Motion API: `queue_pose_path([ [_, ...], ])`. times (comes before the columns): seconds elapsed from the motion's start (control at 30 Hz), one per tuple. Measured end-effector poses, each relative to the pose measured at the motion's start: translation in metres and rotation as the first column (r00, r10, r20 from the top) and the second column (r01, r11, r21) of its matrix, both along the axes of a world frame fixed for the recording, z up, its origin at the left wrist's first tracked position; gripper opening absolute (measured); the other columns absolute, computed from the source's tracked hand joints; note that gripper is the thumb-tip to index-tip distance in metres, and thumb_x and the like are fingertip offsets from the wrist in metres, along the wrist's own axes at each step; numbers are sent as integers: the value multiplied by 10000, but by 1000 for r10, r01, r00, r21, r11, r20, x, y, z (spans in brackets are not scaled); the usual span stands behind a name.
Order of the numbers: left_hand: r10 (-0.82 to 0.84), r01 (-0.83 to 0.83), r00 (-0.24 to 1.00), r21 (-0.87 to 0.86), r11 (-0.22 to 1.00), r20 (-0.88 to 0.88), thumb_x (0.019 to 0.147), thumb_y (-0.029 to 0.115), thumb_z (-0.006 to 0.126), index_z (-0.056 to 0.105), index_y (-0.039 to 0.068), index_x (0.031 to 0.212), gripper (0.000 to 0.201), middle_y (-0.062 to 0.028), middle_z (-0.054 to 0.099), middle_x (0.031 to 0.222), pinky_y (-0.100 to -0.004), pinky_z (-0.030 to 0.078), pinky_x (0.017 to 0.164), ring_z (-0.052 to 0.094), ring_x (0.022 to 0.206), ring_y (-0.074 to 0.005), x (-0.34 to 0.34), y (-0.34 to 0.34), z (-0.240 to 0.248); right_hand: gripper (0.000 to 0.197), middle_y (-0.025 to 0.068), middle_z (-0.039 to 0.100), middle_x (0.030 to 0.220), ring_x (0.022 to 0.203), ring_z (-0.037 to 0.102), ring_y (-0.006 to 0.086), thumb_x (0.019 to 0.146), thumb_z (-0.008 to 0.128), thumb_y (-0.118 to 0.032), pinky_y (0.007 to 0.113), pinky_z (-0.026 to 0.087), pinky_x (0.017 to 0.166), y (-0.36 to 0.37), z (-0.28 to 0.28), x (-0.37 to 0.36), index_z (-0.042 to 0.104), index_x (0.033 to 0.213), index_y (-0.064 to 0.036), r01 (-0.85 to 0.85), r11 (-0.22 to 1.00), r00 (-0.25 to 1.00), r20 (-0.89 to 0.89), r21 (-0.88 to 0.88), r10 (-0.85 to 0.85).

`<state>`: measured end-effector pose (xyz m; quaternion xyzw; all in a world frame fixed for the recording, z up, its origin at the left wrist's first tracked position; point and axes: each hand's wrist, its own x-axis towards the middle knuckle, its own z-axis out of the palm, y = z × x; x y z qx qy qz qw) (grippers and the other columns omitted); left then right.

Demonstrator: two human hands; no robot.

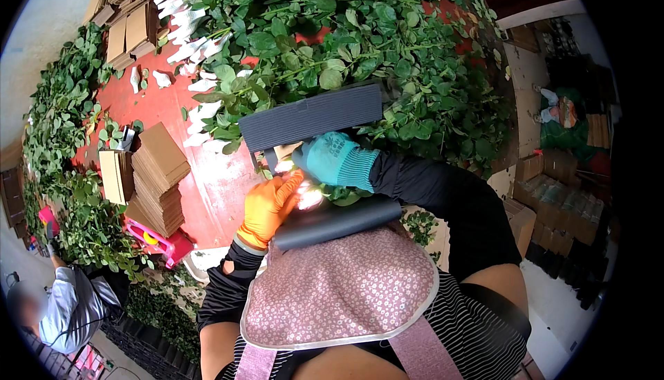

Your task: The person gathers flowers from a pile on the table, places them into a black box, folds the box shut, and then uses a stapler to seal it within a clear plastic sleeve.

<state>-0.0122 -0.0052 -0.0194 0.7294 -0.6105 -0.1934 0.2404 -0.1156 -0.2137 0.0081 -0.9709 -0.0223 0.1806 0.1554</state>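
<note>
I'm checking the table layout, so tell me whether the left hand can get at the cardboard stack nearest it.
Probably yes: only red tabletop shows between the left hand and the cardboard stack, though that hand is at the pink flowers.

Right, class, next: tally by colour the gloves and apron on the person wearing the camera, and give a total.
Orange gloves: 1
Teal gloves: 1
Pink flowered aprons: 1
Total: 3
</note>
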Motion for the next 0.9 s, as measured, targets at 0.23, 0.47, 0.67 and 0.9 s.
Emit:
queue_pose_path([
  [0.23, 26, -17, 994, -84, 996, 102, 678, 115, 814, 705, 153, 1218, 553, -108, 617, 1322, -392, 534, 792, 643, 916, -323, -1, -16, 26, 189, 162, 673, 872, 804, 703, 321, 937, 530, -164, 453, 545, 708, 1, -10, -5, 613, 1050, -36, -16, 1000, 999, 39, -22, 17],
  [0.47, 0, -1, 1000, -24, 1000, -28, 688, 80, 800, 696, 157, 1216, 543, -115, 602, 1369, -403, 566, 808, 676, 980, -318, 5, -12, 15, 218, 129, 670, 901, 776, 689, 323, 900, 597, -248, 469, 543, 671, -13, 40, -11, 605, 1031, -74, 46, 993, 999, 0, 106, -47],
  [0.67, 20, -22, 994, -14, 1000, -106, 712, 93, 805, 691, 185, 1217, 526, -98, 617, 1358, -357, 595, 745, 719, 892, -292, 5, -15, 20, 239, 129, 665, 957, 822, 694, 337, 882, 609, -257, 476, 538, 673, -5, 56, -42, 613, 1052, -90, -47, 991, 997, -58, 125, 54],
  [0.9, 47, -44, 994, 27, 999, -100, 735, 123, 801, 703, 186, 1174, 454, -63, 612, 1375, -346, 588, 698, 719, 802, -266, 5, -7, 15, 352, 118, 645, 912, 755, 668, 328, 801, 675, -200, 480, 512, 607, -14, 50, -37, 655, 1147, -136, -11, 996, 997, 76, 91, 4],
])
